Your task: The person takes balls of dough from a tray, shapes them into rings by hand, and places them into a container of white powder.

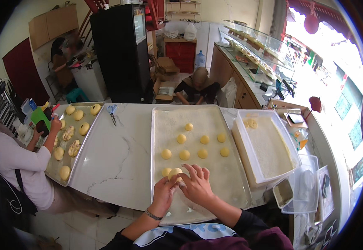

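Note:
Above the near part of a large metal tray (227, 183), my two hands meet around a smooth, pale yellow dough ball (175, 172). My left hand (164, 192) is closed on it from below, its fingertips at the ball's lower edge. From the right side, my right hand (198, 186) has its thumb and curved fingers against the same ball, the other fingers raised. Just left of it another dough ball (165, 171) rests on the tray. Farther up the tray, several more small dough balls (184, 155) sit in loose rows, spaced apart.
Right of the tray stands a deep plastic tub (269, 146) with a little dough inside. Scissors (112, 113) lie on the marble table (106, 154). At left, a co-worker (23, 166) works over a tray of larger dough pieces (90, 137). Another person (198, 85) crouches beyond the table.

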Motion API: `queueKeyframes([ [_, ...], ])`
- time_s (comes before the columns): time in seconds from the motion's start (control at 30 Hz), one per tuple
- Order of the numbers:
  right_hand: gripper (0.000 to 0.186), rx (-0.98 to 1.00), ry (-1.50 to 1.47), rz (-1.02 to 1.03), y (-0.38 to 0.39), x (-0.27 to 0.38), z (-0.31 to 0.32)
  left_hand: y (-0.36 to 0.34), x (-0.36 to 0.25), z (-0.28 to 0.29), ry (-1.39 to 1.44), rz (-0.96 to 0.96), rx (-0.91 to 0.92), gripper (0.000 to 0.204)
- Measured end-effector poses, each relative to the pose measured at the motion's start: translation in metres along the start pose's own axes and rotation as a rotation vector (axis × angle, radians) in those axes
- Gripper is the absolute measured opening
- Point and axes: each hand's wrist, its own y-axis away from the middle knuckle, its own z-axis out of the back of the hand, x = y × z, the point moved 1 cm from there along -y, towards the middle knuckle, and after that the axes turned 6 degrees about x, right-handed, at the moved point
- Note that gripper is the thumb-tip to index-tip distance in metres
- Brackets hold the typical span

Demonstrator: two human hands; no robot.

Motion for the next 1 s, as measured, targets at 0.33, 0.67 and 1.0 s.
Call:
queueKeyframes([
  [0.33, 0.035, 0.084, -1.009, -0.183, 0.015, -0.015, 0.022, 0.026, -0.003, -0.027, -0.343, -0.054, 0.162, 0.026],
  [0.67, 0.024, 0.189, -1.003, -0.245, 0.032, -0.003, 0.016, 0.043, 0.008, -0.002, -0.307, -0.200, 0.080, 0.029],
  [1.0, 0.023, 0.169, -1.009, -0.266, 0.048, -0.015, 0.024, 0.046, 0.004, -0.013, -0.432, -0.035, 0.121, 0.028],
])
